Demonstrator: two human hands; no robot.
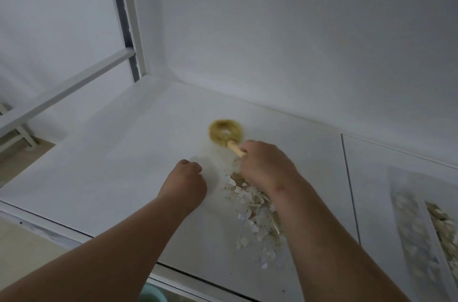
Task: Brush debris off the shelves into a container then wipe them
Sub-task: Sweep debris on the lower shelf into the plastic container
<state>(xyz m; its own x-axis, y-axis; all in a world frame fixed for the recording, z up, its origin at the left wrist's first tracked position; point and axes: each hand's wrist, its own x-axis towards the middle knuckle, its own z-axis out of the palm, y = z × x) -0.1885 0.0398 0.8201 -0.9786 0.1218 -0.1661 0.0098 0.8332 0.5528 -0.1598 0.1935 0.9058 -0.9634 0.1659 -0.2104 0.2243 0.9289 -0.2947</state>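
Observation:
My right hand (264,165) grips the wooden handle of a round brush (226,132) with yellowish bristles, its head resting on the white shelf (128,153) just beyond the hand. A pile of debris (250,210), pale flakes and dark specks, lies on the shelf under and in front of my right wrist. My left hand (186,181) is curled into a fist with nothing visible in it, its knuckles on the shelf left of the debris. A pale green container (150,295) peeks out below the shelf's front edge.
A white back wall rises behind the shelf, and a white frame post (128,17) stands at the far left corner. On the neighbouring shelf panel at the right lies a clear tray (421,227) holding more flakes. The shelf's front edge runs diagonally at lower left.

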